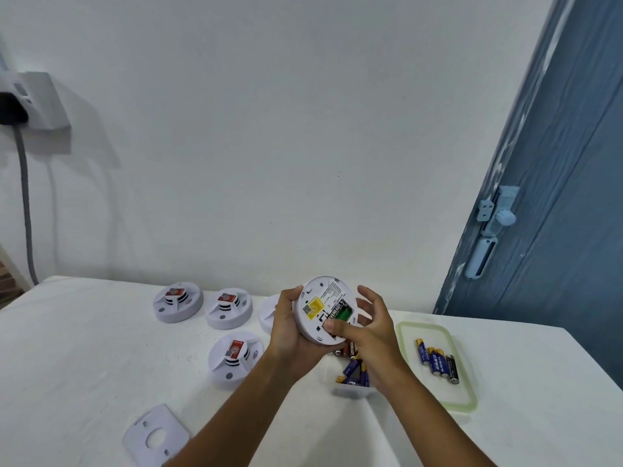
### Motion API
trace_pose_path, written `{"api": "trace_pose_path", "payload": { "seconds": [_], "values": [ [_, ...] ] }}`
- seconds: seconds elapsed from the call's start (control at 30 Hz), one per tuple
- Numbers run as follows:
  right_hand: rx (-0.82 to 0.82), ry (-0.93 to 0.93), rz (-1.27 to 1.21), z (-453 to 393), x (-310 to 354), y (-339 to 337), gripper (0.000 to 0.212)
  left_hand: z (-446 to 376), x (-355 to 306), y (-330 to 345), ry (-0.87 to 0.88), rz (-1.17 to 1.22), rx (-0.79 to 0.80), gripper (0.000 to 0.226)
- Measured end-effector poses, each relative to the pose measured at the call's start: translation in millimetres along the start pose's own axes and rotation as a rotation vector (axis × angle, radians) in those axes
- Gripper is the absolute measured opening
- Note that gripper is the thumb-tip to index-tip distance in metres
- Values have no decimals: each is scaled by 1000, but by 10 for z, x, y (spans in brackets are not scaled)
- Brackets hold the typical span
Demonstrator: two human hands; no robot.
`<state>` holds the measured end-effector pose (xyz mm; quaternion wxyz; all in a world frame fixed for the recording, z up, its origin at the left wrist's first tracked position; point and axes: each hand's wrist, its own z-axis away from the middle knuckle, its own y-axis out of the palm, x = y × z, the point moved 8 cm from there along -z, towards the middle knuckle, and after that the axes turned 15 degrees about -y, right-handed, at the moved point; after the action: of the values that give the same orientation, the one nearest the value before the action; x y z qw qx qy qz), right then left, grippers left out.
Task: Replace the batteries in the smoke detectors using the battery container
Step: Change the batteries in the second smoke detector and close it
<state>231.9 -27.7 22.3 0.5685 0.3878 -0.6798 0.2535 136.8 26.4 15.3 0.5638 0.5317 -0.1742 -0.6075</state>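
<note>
At the centre of the frame, just below the middle, a person's left hand (289, 326) grips a round white smoke detector (324, 310) by its left rim, holding it above a white table (84, 348) with its back tilted toward the camera. The battery bay is uncovered: 1 black battery (333, 312) lies in it beside a bare green slot, and a yellow label sits to their left. The right hand (365, 335) curls around the detector's lower right edge, its thumb pressed against the back near the bay and its fingers spread loosely behind the rim.

Directly beneath the hands, partly hidden by the right wrist, a clear battery container (352, 387) holds a heap of blue-and-gold and black batteries. At the right of the frame its green-rimmed lid (470, 404) lies flat on the table with 4 batteries (438, 360) resting on it side by side.

To the left of the hands, 3 more detectors (178, 302) stand face up, each showing a red tag, 2 in a back row and 1 nearer the camera; the edge of another white round piece shows behind the left hand. A white mounting plate (155, 436) lies at the lower left. A blue door (556, 197) fills the right edge, and a wall socket with a grey cable (25, 197) sits at the upper left.
</note>
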Motion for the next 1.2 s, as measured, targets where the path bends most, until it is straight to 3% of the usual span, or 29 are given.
{"api": "trace_pose_path", "payload": {
  "seconds": [0.2, 0.3, 0.5, 0.67, 0.83, 1.03, 1.2],
  "values": [
    [121, 41, -3, 83, 59, 112, 52, 88, 20, -16, -18, -8, -8, 52],
    [198, 125, -212, 91, 105, 166, 26, 124, 43, -49, -19, -2, -23, 55],
    [269, 136, -189, 117, 159, 150, 34, 145, 40, -107, -16, -13, -51, 55],
    [194, 72, -98, 109, 162, 82, 28, 156, 35, -97, -3, -32, -56, 53],
    [251, 93, -88, 113, 176, 105, 31, 162, 11, -104, 8, -52, -71, 56],
    [195, 57, -34, 111, 183, 77, 26, 146, 11, -114, 0, -50, -73, 57],
    [243, 132, -124, 132, 162, 92, 25, 144, 24, -137, -9, -65, -73, 58]
  ]
}}
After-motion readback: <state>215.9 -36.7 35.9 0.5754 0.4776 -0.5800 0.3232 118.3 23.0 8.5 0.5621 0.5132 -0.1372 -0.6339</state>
